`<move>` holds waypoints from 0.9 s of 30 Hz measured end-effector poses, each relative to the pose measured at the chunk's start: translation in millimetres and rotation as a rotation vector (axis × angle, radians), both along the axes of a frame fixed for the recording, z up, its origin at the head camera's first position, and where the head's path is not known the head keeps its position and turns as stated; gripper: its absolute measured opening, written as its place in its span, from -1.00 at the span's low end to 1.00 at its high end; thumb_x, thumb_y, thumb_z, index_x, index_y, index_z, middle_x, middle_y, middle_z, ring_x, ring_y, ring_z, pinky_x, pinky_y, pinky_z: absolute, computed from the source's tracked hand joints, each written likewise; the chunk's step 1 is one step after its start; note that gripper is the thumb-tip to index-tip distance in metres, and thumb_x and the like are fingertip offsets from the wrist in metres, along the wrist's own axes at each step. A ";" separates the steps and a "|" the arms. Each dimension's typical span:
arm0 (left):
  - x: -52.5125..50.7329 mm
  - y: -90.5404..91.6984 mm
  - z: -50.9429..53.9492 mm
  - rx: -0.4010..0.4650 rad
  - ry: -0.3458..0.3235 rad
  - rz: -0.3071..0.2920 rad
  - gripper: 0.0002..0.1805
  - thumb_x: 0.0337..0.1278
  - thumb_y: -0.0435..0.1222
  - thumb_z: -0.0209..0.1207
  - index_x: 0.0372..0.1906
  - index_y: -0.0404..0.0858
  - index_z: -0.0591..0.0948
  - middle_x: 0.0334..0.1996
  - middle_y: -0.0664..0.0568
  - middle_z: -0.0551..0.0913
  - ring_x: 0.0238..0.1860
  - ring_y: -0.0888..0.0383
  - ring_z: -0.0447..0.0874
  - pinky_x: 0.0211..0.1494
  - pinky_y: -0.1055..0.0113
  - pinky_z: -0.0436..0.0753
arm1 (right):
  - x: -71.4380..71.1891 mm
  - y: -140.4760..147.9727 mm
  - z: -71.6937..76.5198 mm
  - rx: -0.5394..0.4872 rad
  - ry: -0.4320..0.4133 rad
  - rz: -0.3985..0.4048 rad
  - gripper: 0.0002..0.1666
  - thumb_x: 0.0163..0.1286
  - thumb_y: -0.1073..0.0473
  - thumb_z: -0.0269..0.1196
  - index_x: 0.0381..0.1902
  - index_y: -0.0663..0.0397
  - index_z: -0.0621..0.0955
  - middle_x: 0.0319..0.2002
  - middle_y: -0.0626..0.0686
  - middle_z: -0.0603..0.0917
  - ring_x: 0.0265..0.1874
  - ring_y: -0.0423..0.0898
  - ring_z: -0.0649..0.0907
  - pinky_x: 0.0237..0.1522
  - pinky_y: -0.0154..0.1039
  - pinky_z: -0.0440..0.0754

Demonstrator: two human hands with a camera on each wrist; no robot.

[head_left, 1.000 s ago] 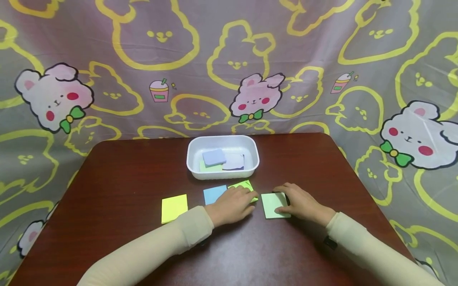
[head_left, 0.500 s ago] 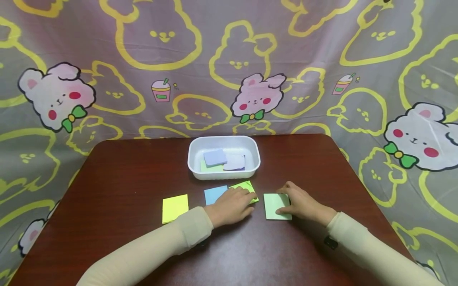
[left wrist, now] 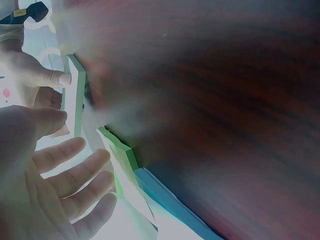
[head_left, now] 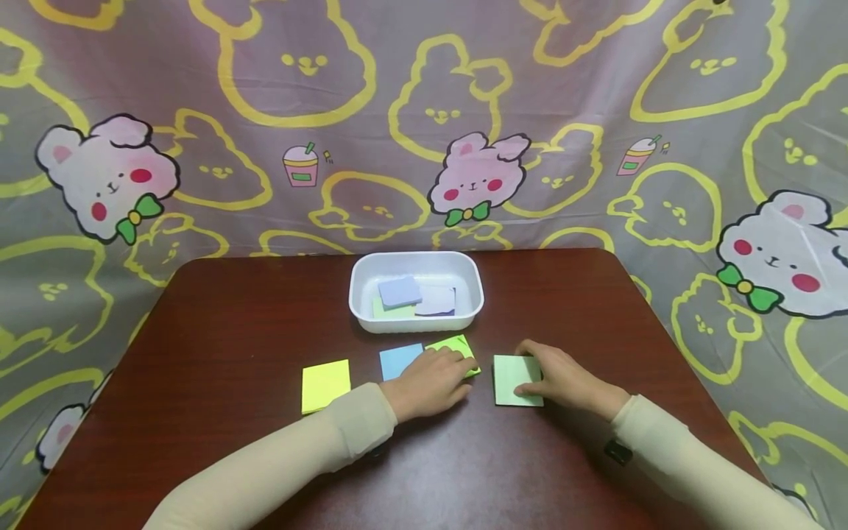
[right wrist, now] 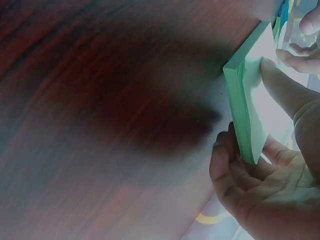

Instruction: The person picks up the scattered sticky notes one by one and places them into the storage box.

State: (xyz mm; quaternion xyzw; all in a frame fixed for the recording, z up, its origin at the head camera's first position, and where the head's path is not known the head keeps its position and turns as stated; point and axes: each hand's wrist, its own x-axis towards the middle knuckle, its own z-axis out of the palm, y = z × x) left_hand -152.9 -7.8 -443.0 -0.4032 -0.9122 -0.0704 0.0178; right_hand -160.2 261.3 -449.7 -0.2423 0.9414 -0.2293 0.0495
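My right hand (head_left: 563, 374) holds a pale green pad of sticky notes (head_left: 513, 375), its thumb on the top face and its fingers curled about the far and right edges. In the right wrist view those fingers reach beneath the pad (right wrist: 255, 95). My left hand (head_left: 430, 379) lies over a bright green sticky note pad (head_left: 461, 346), partly covering it. Its fingers look loosely bent and apart in the left wrist view, beside that pad (left wrist: 120, 155), gripping nothing. A blue pad (head_left: 400, 359) sits left of the bright green one, partly behind the hand.
Behind the hands stands a white tray (head_left: 358, 313) with several pads inside, among them a bluish-purple one (head_left: 400, 292). A yellow pad (head_left: 324, 384) lies to the left, near the left sleeve. Patterned cloth (head_left: 371, 96) hangs behind the brown table (head_left: 252, 316).
The right hand has shifted slightly to the right with the pale green pad, widening the gap to the bright green one. My left hand stays in place.
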 end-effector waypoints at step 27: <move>-7.5 0.1 15.0 0.057 0.062 -0.003 -0.66 0.37 -0.10 0.18 0.14 -0.13 0.61 -0.08 0.06 0.73 -0.11 0.06 0.67 -0.13 0.21 0.61 | -8.1 12.1 22.4 -0.159 -0.001 0.061 -0.74 0.21 0.31 0.46 -0.15 0.03 0.66 -0.28 -0.11 0.68 -0.33 -0.29 0.55 -0.29 -0.37 0.53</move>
